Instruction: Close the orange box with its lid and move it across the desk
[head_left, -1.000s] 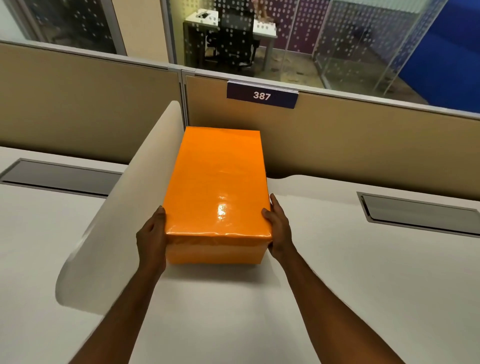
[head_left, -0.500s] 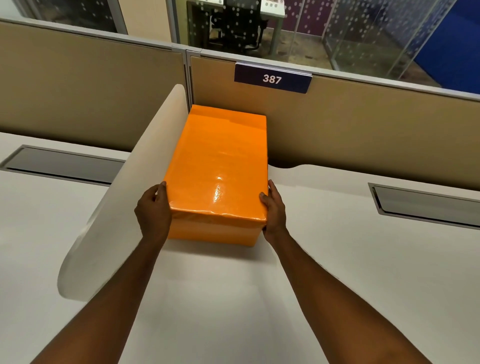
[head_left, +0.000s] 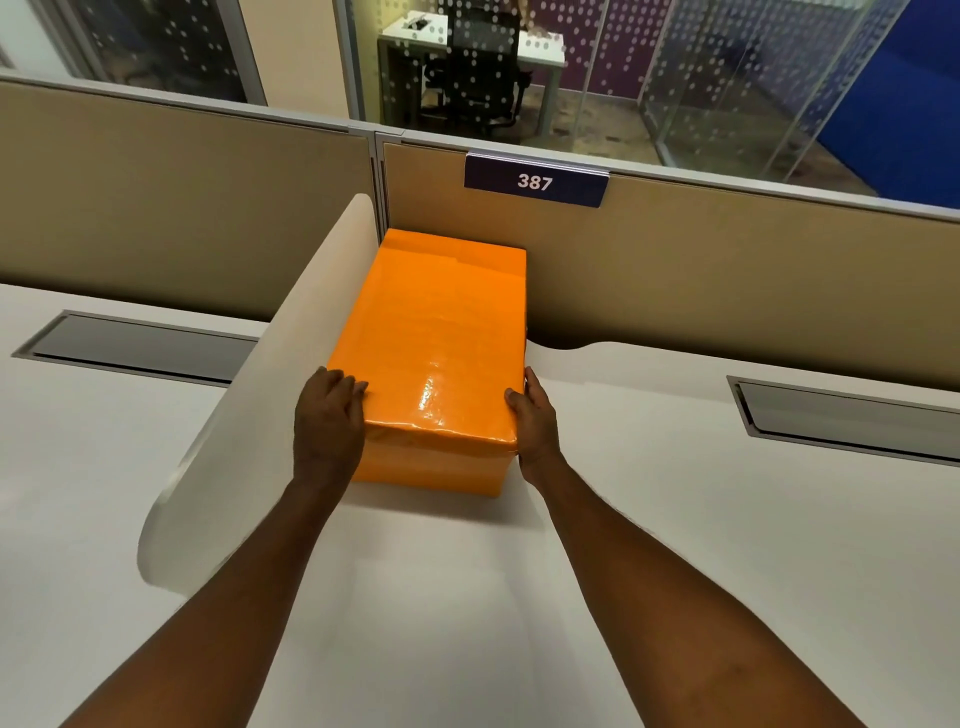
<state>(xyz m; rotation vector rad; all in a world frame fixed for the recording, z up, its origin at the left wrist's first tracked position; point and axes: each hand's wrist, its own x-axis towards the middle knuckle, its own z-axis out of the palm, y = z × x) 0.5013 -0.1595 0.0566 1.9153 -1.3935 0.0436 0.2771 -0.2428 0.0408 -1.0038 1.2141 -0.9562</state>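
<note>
The orange box (head_left: 431, 467) stands on the white desk (head_left: 467, 597) with its glossy orange lid (head_left: 436, 332) seated on top. Its far end is close to the tan partition. My left hand (head_left: 327, 421) rests on the near left corner, fingers lying over the lid's top edge. My right hand (head_left: 535, 421) presses flat against the near right side of the lid and box. Both hands grip the box between them.
A white curved divider (head_left: 260, 405) runs along the box's left side. The tan partition (head_left: 727, 280) carries a "387" sign (head_left: 535, 182) behind the box. Grey cable trays (head_left: 140, 348) (head_left: 847, 421) are set into the desk at left and right.
The box has slid away from me toward the partition. My left hand has shifted from the box's side up onto the lid's corner.
</note>
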